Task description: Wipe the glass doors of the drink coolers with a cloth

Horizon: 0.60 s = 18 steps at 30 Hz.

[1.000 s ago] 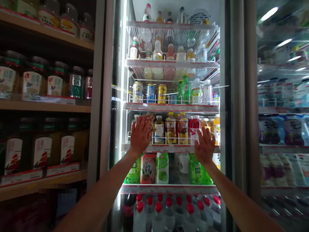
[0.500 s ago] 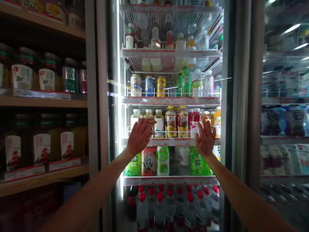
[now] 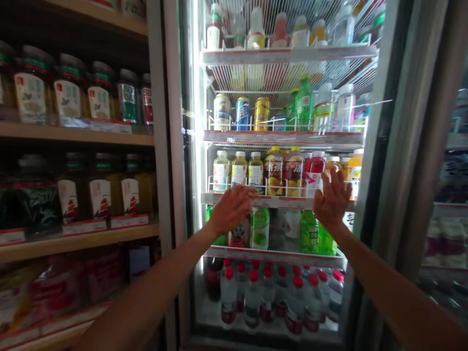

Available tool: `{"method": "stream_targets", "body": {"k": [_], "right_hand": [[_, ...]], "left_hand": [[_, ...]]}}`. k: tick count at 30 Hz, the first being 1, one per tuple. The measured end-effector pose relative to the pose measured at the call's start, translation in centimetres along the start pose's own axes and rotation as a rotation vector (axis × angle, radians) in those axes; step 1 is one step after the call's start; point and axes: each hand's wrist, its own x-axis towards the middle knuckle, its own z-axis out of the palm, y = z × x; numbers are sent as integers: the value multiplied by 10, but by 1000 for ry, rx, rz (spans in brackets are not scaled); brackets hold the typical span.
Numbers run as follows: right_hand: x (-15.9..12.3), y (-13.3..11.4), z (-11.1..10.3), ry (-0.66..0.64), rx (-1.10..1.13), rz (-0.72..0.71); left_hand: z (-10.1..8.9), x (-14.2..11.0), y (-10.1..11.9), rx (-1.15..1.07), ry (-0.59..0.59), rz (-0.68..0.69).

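Observation:
My left hand [image 3: 232, 209] is stretched toward the glass front of a lit drinks fridge, in front of its lower-middle shelves. A pale, crumpled cloth [image 3: 252, 193] shows in part at its fingertips; blur and the fingers hide most of it. My right hand [image 3: 332, 200] is raised before the right side of the same glass, with its fingers spread and nothing in it. Whether either palm touches the glass, I cannot tell. Behind the hands stand iced tea bottles [image 3: 275, 173], a red drink bottle [image 3: 315, 170] and a green carton-like bottle [image 3: 260, 228].
Cans [image 3: 242, 114] and a green bottle [image 3: 304, 105] stand on a shelf above. Several red-capped water bottles [image 3: 252, 300] fill the fridge bottom. To the left, a wooden shelf [image 3: 76, 130] holds jars [image 3: 31, 90]. A metal door frame [image 3: 405, 146] stands at the right.
My view has shifted left and down, so the fridge sits further right and higher. My left hand has moved down across the glass; my right hand stays raised with spread fingers.

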Motion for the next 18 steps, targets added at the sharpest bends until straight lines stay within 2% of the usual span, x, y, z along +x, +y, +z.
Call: {"method": "stream_targets", "body": {"k": [2, 3, 4, 7, 8, 9, 12, 13, 14, 15, 18], "right_hand": [[0, 1, -1, -15, 21, 8], [0, 1, -1, -16, 32, 7], [0, 2, -2, -15, 43, 7], [0, 2, -3, -34, 64, 25], [1, 2, -2, -38, 66, 28], [1, 2, -2, -39, 67, 29], [0, 4, 0, -20, 59, 21], [-1, 4, 0, -23, 56, 17], [-1, 3, 0, -29, 52, 14], [-2, 3, 0, -37, 47, 12], [-3, -1, -2, -67, 16, 16]], "left_hand": [[2, -9, 13, -17, -73, 156], [1, -10, 13, -17, -72, 127], [0, -9, 10, -8, -46, 14], [-1, 3, 0, 48, 88, -496], [0, 7, 2, 52, 99, -565], [2, 9, 6, 40, 73, -539], [6, 9, 22, -59, -110, -152], [6, 8, 22, -79, -139, -85], [4, 6, 17, -80, -132, -96], [2, 5, 8, -66, -87, -177], [-5, 3, -26, 14, 149, -553]]}}
